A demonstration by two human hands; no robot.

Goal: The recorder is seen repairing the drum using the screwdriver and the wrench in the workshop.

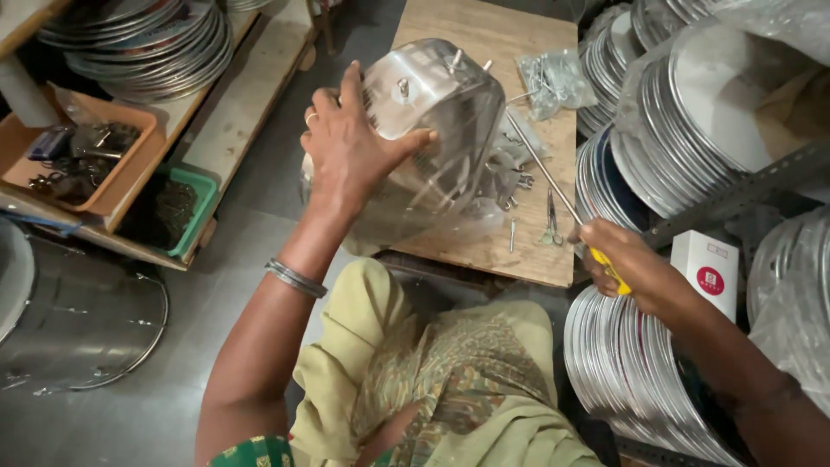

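While you sit at the wooden board (484, 35), both hands are busy.
Left hand (346, 147) clasps the metal pot (432, 112); right hand (627, 264) grips a yellow-handled screwdriver (553, 186).

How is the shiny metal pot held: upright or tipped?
Tipped. The left hand holds the metal pot on its side above the wooden board; the knobbed face points up, toward the camera.

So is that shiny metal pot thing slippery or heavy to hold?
Probably slippery: the metal pot is smooth, polished and partly in clear plastic. Likely light for its size, since the left hand alone steadies it. Tilted on the wooden board, its rounded side might roll if released.
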